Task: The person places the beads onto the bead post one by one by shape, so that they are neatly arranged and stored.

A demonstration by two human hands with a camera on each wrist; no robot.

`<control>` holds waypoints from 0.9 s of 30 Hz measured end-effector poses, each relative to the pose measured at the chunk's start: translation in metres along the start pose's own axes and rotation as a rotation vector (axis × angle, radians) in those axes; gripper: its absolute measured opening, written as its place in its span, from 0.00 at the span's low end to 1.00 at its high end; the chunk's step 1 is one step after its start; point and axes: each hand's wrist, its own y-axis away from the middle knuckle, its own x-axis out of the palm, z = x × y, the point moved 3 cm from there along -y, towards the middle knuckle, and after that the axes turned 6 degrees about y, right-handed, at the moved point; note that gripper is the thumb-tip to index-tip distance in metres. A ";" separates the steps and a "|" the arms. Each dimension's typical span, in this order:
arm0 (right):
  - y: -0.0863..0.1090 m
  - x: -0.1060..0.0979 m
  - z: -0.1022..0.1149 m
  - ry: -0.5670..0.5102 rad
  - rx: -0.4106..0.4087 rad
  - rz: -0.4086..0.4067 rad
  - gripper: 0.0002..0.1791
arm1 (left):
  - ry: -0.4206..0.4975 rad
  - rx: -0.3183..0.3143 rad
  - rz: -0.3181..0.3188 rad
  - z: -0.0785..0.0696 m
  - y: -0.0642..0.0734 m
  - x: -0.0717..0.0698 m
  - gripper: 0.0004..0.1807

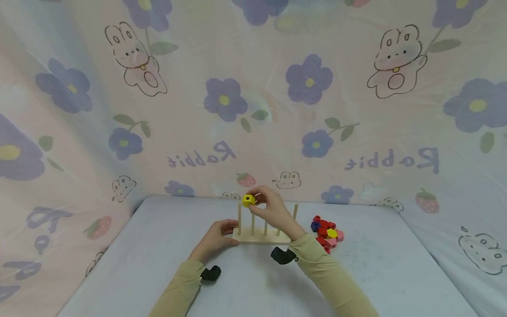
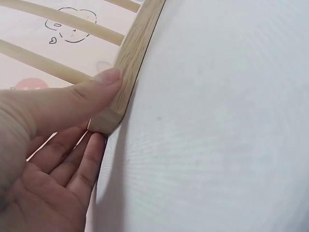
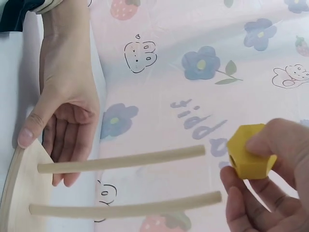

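Observation:
A yellow hexagonal bead [image 1: 248,200] with a hole through it is pinched between the thumb and fingers of my right hand [image 1: 271,210]. In the right wrist view the yellow bead [image 3: 248,151] is just beyond the tips of two bare wooden pegs [image 3: 125,160]. My left hand [image 1: 215,240] grips the left end of the wooden peg board [image 1: 257,237]. Its thumb lies on the top face of the board [image 2: 130,63] and its fingers are at the end, seen in the left wrist view. The upright pegs carry no beads; my right forearm hides part of the board's right side.
To the right of the board lies a pile of red, pink, blue and yellow beads [image 1: 322,233] on the white table [image 1: 380,273]. A patterned cloth [image 1: 269,132] hangs behind the table and along its sides. Black wrist mounts [image 1: 283,255] sit at both sleeves.

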 end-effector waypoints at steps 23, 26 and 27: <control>-0.009 0.036 -0.013 -0.039 0.106 -0.053 0.18 | -0.041 -0.012 0.002 -0.001 0.001 0.002 0.33; -0.004 0.041 -0.018 -0.073 0.180 -0.078 0.18 | -0.044 -0.029 -0.009 -0.001 0.002 0.001 0.33; -0.002 0.043 -0.019 -0.087 0.203 -0.087 0.18 | -0.046 -0.034 -0.012 -0.001 0.002 0.001 0.33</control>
